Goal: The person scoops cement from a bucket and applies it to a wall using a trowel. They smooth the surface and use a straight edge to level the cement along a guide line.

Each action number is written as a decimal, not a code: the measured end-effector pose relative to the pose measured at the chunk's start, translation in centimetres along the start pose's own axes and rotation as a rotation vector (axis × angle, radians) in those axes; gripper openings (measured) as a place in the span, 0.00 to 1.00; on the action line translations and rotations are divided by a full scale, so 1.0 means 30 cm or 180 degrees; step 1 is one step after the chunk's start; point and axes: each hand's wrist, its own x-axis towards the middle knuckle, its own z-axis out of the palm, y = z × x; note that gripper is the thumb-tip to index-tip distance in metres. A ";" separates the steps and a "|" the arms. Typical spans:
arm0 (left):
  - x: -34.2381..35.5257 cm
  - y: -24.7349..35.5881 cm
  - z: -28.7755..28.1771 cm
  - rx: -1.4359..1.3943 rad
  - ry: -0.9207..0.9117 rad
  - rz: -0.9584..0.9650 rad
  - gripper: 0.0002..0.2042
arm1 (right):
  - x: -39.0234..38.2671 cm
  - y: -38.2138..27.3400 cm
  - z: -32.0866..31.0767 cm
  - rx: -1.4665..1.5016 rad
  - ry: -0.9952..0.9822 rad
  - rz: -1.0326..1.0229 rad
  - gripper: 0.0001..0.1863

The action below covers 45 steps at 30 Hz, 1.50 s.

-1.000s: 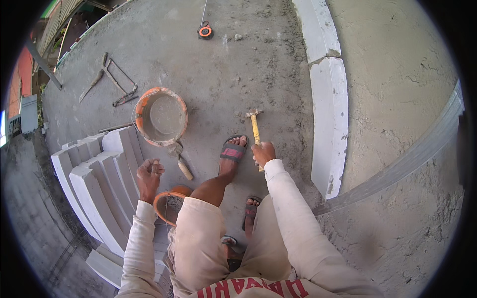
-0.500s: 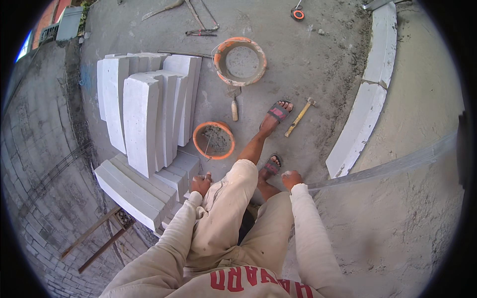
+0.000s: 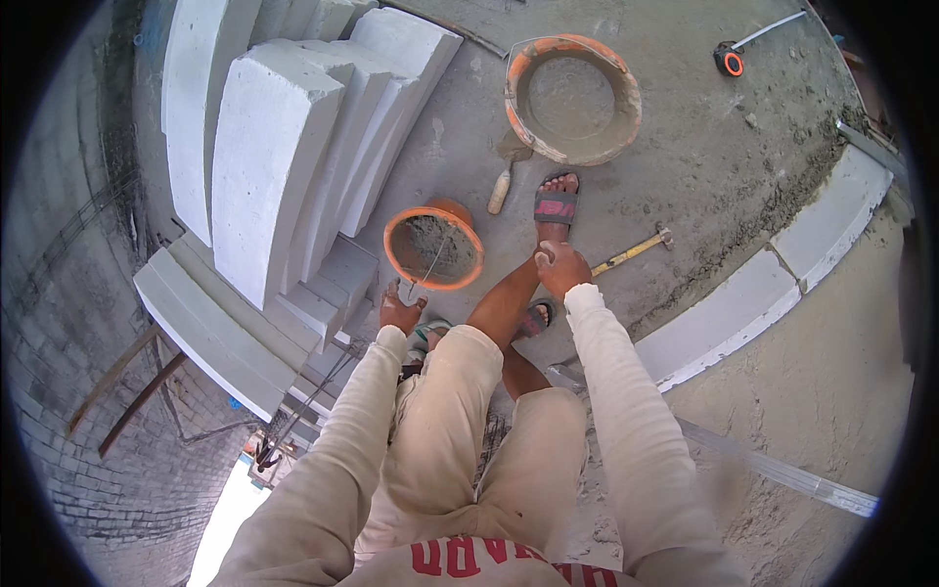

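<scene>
My left hand [image 3: 399, 311] is beside the near rim of a small orange bucket [image 3: 475, 277] with grey mortar in it. Its fingers are partly spread, and nothing shows in them. In front of my shin and ankle is my right hand [image 3: 562, 269], its fingers curled in with no held thing visible. A hammer [image 3: 626, 254] with a yellow handle lies on the ground just right of that hand. Beyond the small bucket lies a trowel [image 3: 500, 192] with a wooden handle, its blade near a larger orange bucket [image 3: 627, 117] of wet grey mix.
White curved blocks [image 3: 269, 166] stand stacked at the left, with more blocks [image 3: 210, 328] lying below them. A row of white kerb blocks [image 3: 724, 318] runs along the right. A tape measure [image 3: 729, 61] lies far right, and a metal straightedge [image 3: 782, 470] near right.
The view has turned and come lower and closer. Both hands have reached forward from beside my knees, the left toward the small bucket, the right toward my ankle and the hammer.
</scene>
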 end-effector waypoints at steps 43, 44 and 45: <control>-0.486 0.362 0.149 0.0318 -0.0629 0.1813 0.34 | -1.754 0.142 0.830 0.3420 0.2122 0.1697 0.34; -0.491 0.380 0.187 0.0398 -0.0597 0.1914 0.34 | -1.730 0.116 0.873 0.3686 0.2171 0.1846 0.33; -0.493 0.395 0.227 0.0472 -0.0569 0.2012 0.35 | -1.703 0.085 0.914 0.3946 0.2214 0.1995 0.31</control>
